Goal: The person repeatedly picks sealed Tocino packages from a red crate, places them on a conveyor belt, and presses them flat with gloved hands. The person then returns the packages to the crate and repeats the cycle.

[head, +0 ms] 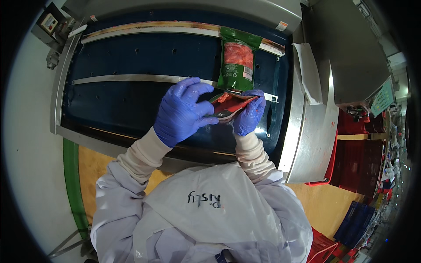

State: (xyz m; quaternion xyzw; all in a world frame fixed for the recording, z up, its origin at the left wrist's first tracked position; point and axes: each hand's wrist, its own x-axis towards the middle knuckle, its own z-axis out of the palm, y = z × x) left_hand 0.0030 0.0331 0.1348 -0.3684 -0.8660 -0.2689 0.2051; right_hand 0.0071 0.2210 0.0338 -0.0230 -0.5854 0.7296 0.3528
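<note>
My right hand [250,113], in a blue glove, grips the right edge of a plastic pouch of red meat [230,104], whose mouth gapes towards me. At the pouch's left edge is my left hand [185,111], also gloved in blue, with fingers spread; whether its fingertips touch the film I cannot tell. Just beyond the pouch, a filled green pouch of meat [237,59] lies across the upper metal bar, its bottom end near the lower metal bar [141,78]. Both bars run over the dark blue bed of a packing machine [108,105].
A raised steel cover [197,11] spans the machine's back. To the right are a steel side table [312,141], a white sheet [307,72], a steel cabinet with a green keypad [382,97] and red crates [357,164]. A blue crate [354,223] stands on the floor.
</note>
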